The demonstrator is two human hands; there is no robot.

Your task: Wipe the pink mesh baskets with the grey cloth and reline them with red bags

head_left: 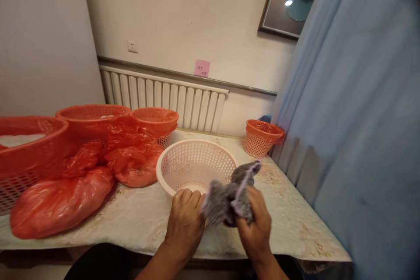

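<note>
1. Desk (pixel 288 227): a pale, floral-patterned cover is dressing the top; a white radiator (pixel 164 96) is lining the wall (pixel 183 8) behind, and a blue curtain (pixel 348 96) is hanging at right.
2. Writing: a pink note (pixel 202 68) is hanging above the radiator, bearing small handwritten marks, apparently figures, too blurred to read surely.
3. Left portion: filled red bags (pixel 62 205) are lying before red-rimmed baskets (pixel 95 112).
4. Right hand (pixel 256 223): its fingers are closing around a gray cloth (pixel 216 204) with lilac edging, which is bunching before the pale basket (pixel 164 168)'s near right rim.
5. Left hand (pixel 186 223): its fingers are curling at the near rim, beside the cloth; which it is gripping, if either, cannot be told.
</note>
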